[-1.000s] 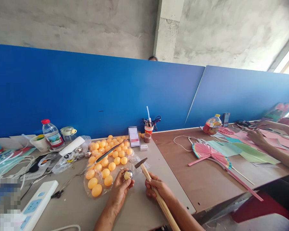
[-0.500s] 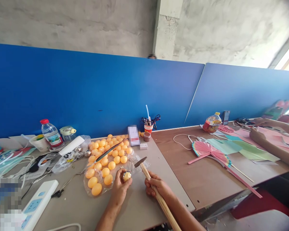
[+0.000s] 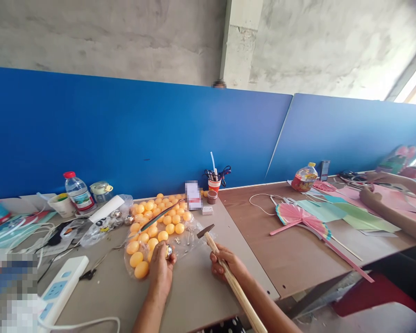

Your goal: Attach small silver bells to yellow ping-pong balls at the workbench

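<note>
- Currently, the left hand (image 3: 162,266) is gripping a shiny, round silver ball (image 3: 168,251) beside smooth orange balls (image 3: 170,228).
- Apart from it, the right hand (image 3: 229,262) is clasping a wooden-handled, dark metal-headed hammer (image 3: 235,285).
- Positioning seems to be underway; any blow would be needing the ball steadied first.

The grey tabletop (image 3: 194,296) I am looking down on fills the lower left and centre of the frame, bearing a power strip (image 3: 65,289) at lower left, a red-capped bottle (image 3: 80,194) farther up, clear plastic (image 3: 193,238) with orange balls (image 3: 142,269) left of centre, and a red-and-white cup (image 3: 214,186) near the middle. To its right I have a brown tabletop (image 3: 246,222), where a pink paper fan (image 3: 300,216), green sheets (image 3: 365,217) and a yellow-capped bottle (image 3: 304,179) rest.
</note>
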Motion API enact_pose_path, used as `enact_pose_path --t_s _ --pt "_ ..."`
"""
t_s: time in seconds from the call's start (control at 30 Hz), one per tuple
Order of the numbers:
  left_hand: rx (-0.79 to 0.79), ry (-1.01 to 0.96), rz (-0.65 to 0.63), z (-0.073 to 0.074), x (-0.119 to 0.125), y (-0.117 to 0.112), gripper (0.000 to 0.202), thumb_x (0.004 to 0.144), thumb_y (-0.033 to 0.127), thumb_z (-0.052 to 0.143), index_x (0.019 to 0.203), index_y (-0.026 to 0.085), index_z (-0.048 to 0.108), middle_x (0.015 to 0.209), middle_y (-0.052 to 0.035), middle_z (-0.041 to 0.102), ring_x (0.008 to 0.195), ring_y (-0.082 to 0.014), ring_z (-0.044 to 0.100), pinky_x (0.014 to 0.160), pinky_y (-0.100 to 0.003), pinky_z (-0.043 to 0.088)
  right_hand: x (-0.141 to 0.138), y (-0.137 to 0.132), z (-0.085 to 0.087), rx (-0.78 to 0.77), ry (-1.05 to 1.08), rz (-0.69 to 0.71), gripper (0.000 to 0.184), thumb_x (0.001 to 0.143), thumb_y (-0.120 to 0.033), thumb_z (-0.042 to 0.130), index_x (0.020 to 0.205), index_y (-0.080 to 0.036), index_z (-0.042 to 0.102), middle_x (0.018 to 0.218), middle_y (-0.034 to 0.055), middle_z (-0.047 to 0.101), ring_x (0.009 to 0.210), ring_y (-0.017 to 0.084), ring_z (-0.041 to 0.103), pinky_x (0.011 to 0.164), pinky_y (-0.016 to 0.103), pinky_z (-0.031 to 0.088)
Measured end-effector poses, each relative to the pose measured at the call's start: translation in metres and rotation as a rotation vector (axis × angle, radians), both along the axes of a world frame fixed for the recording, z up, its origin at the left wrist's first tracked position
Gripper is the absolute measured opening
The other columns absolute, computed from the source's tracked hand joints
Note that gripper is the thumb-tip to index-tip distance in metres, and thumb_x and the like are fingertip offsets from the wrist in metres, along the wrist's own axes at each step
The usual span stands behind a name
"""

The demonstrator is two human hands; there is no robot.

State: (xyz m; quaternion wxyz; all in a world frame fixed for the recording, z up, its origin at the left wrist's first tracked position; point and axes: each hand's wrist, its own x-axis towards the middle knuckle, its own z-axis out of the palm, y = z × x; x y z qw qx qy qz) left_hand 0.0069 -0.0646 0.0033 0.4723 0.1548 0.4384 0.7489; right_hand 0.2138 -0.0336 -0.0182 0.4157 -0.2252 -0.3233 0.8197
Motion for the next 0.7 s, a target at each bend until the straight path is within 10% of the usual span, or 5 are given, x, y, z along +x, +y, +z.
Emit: enact_pose_path --t_s 0.47,0.7 --pt "-0.007 -0.166 0.019 -0.004 -0.003 0.005 0.029 0.074 0.042 0.065 0.084 0.017 0.054 0.061 0.0014 0.059 0.045 -0.0087 0.050 0.044 -0.019 0.039 0.010 0.007 0.001 -0.198 0.173 -0.039 0.039 0.084 -0.052 0.059 0.093 -0.014 0.061 0.069 -0.0012 0.058 0.046 0.006 0.044 0.056 0.023 0.044" --pt "0.022 -0.106 -0.043 -0.001 -0.002 0.001 0.034 0.061 0.033 0.078 0.081 0.018 0.055 0.064 0.0053 0.057 0.050 -0.0065 0.051 0.048 -0.018 0.039 0.005 0.014 -0.005 -0.261 0.019 -0.048 0.017 0.081 -0.028 0.063 0.090 -0.014 0.059 0.066 -0.0019 0.056 0.045 0.006 0.045 0.052 0.021 0.043"
